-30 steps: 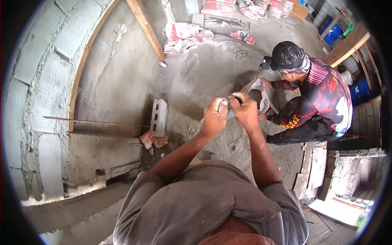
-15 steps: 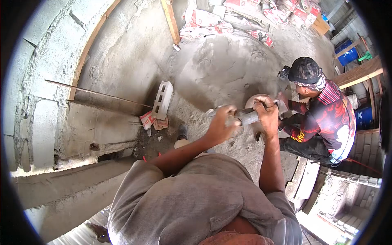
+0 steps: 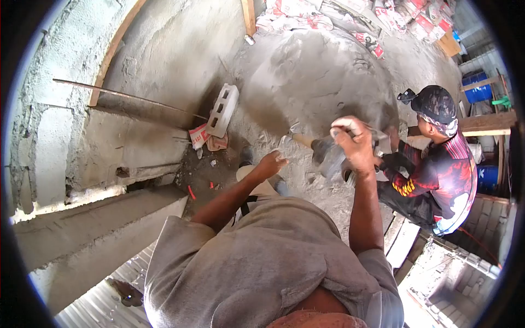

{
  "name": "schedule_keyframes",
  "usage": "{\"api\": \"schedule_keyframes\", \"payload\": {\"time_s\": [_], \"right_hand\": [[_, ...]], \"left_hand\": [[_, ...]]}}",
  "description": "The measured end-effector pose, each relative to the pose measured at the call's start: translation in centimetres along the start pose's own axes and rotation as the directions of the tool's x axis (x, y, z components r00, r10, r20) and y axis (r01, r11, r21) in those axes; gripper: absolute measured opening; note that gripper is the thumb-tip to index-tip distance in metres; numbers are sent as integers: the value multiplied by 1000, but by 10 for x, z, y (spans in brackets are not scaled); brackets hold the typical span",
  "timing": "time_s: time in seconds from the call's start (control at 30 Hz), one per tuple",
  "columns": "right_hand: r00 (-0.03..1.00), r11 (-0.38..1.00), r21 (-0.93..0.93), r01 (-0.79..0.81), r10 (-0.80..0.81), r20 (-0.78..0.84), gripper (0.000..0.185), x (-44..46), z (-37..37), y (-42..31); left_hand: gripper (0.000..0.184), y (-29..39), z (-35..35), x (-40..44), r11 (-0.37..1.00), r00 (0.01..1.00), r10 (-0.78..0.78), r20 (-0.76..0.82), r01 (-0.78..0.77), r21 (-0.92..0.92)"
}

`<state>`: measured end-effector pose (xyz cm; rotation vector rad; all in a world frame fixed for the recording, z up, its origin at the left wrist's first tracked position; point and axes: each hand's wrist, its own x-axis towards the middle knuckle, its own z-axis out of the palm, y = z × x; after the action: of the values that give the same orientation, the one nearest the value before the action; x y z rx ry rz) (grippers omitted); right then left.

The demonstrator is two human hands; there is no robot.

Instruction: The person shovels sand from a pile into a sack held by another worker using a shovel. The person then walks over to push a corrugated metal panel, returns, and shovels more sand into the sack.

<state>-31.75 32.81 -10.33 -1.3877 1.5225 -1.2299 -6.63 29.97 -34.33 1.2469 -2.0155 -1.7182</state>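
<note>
Plenty of the grey heap (image 3: 311,76) at upper centre seems left; left hand (image 3: 270,165) looks slack, empty; right hand (image 3: 356,145) curls, its grip unclear.

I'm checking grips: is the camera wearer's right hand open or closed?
Closed: the right hand has its fingers curled in toward the palm. Blur leaves unclear whether it holds anything.

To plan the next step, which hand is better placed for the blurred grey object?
Probably the right hand: it appears close to the grey object, while the left hand is farther away.
</note>
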Motion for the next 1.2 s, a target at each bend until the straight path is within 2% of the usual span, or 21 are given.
{"api": "schedule_keyframes", "payload": {"time_s": [0.03, 0.17, 0.23, 0.3, 0.33, 0.43, 0.47, 0.57, 0.63, 0.67, 0.73, 0.8, 0.87, 0.9, 0.97, 1.0, 1.07, 1.1, 1.13, 1.17, 1.2], "right_hand": [[996, 1000, -11, 16, -17, -86, 14, 8, 2, 0], [970, 981, -166, -100, 59, -234, 30, 55, -19, -3], [957, 896, -385, -223, 127, -260, 40, 81, -46, -1], [917, 840, -392, -375, 275, -289, 49, 106, -74, 1], [933, 808, -473, -351, 257, -253, 51, 116, -98, 18], [933, 723, -591, -358, 294, -205, 53, 139, -133, 33], [829, 713, -426, -557, 451, -330, 52, 144, -127, 24], [807, 821, -178, -543, 452, -380, 52, 164, -103, 21], [751, 790, -80, -607, 539, -381, 48, 184, -90, 12], [689, 754, 40, -656, 619, -376, 44, 193, -82, 9], [697, 741, 17, -672, 639, -325, 37, 216, -71, 2], [718, 752, -30, -659, 615, -326, 19, 240, -49, -12], [768, 776, -125, -618, 562, -307, 15, 261, -39, -20], [819, 797, -216, -564, 505, -273, 14, 270, -37, -23], [835, 820, -189, -540, 495, -240, 15, 285, -36, -39], [861, 833, -234, -501, 450, -239, 16, 292, -33, -55], [916, 853, -347, -388, 318, -244, 19, 298, -39, -60], [943, 846, -428, -319, 237, -233, 19, 299, -49, -57], [962, 820, -504, -270, 208, -177, 18, 300, -64, -54], [986, 792, -587, -169, 128, -111, 16, 304, -73, -46], [971, 818, -525, -234, 173, -164, 16, 308, -76, -37]], "left_hand": [[51, 5, -3, -2, 984, 991, -131, -6, 129, -121], [35, -50, -9, 5, 992, 988, -127, -88, 125, -27], [48, -96, -17, 14, 989, 994, -96, -50, 101, 106], [47, -87, -47, 10, 974, 976, -214, -44, 217, 69], [46, -85, -63, 10, 947, 947, -318, -41, 319, 39], [45, -116, -104, 23, 936, 932, -345, -108, 350, 31], [45, -126, -120, 34, 936, 932, -347, -99, 351, 23], [41, -177, -156, 60, 934, 924, -352, -151, 357, 3], [38, -238, -173, 93, 988, 995, -62, -82, 73, 133], [38, -226, -194, 106, 988, 995, -72, -72, 81, 133], [35, -177, -246, 140, 952, 960, -250, -128, 267, 147], [37, -186, -278, 175, 924, 959, -239, -156, 274, 267], [39, -186, -308, 200, 915, 926, -243, -289, 318, 247], [39, -219, -325, 217, 913, 924, -247, -293, 323, 249], [32, -303, -342, 241, 855, 943, -112, -314, 253, 453], [32, -294, -345, 237, 852, 940, -122, -317, 263, 453], [24, -263, -373, 236, 622, 973, 118, -196, 82, 779], [24, -275, -373, 240, 617, 976, 114, -187, 78, 783], [23, -293, -371, 245, 853, 963, 6, -269, 135, 504], [25, -314, -367, 245, 971, 943, -135, -304, 187, 147], [23, -324, -364, 249, 982, 946, -74, -316, 124, 142]]}}
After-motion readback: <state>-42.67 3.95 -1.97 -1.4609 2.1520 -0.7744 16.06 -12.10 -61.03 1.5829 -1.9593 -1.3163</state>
